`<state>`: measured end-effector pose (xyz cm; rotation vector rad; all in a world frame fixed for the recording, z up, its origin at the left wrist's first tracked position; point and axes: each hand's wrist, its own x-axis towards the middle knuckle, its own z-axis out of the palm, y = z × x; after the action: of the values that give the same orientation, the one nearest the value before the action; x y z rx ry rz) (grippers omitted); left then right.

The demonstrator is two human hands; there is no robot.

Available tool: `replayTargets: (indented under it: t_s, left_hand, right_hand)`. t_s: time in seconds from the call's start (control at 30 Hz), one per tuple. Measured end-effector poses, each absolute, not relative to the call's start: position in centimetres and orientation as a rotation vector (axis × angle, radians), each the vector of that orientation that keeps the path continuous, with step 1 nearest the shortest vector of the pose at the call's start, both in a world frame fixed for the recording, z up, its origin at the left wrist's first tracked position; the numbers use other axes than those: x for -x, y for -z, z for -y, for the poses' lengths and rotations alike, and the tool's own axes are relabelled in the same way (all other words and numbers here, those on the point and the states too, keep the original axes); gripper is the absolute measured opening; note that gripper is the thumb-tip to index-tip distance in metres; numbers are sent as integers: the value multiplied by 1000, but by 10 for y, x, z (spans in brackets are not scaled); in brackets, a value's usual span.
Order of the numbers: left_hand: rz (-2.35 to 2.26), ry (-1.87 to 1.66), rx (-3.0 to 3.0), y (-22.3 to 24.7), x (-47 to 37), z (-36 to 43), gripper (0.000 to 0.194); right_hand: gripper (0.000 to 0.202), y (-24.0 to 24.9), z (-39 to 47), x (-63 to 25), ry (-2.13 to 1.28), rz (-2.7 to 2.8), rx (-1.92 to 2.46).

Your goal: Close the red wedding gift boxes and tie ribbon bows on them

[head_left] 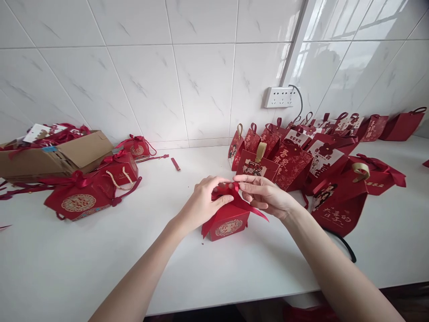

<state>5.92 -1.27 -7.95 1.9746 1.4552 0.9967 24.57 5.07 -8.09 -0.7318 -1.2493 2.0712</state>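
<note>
A small red gift box (229, 227) with a round gold emblem stands upright on the white table in front of me. Red satin ribbon (254, 212) is gathered at its top, with loose tails hanging down on both sides. From the left, my left hand (208, 197) has its thumb and fingers closed on the ribbon at the box top. My right hand (263, 193) pinches the ribbon's knot or loop at the top between thumb and index finger, the other fingers loosely curled. The exact shape of the knot is partly hidden by my fingers.
Many finished-looking red gift bags (293, 165) crowd the right side. At left are a cardboard box (85, 150) of ribbons and cards and a red box (80, 201) with a bow. A power strip (280, 97) hangs on the tiled wall; a black cable (346, 248) lies at right.
</note>
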Motion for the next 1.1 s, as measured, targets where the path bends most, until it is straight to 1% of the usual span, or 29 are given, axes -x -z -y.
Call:
replayTargets:
  t_s: [0.13, 0.17, 0.3, 0.4, 0.47, 0.5, 0.63, 0.83, 1.0, 1.1]
  left_hand:
    - [-1459, -992, -2020, 81, -59, 12, 12]
    - [-1461, -991, -2015, 81, -59, 12, 12]
    - [-1486, -992, -1985, 80, -59, 13, 16]
    - [-1508, -991, -1972, 79, -59, 14, 17]
    - [-1499, -994, -1980, 78, -60, 15, 18]
    - [-1494, -996, -1983, 78, -60, 15, 19]
    - [-1517, -980, -1960, 77, -60, 16, 20]
    - [-1605, -964, -1929, 63, -45, 19, 23]
    - [-1727, -767, -1814, 56, -33, 28, 34]
    - [-1734, -759, -1721, 60, -33, 31, 36]
  right_hand:
    - [41, 81, -50, -244, -1998, 1370, 742]
    - [42, 80, -49, -244, -1971, 1393, 759]
    - [36, 75, -43, -241, -1668, 1597, 901]
    - [44, 74, -40, -241, -1514, 1787, 924]
    - [53, 75, -41, -241, -1485, 1882, 907]
    - [54, 76, -41, -242, -1467, 1919, 906]
    - [42, 76, -42, -244, -1422, 1968, 938]
    - [43, 71, -38, -245, -1407, 1988, 1017]
    - [42, 69, -37, -245, -1389, 1985, 1063]
    - [42, 69, -36, -245, -1404, 1965, 1042]
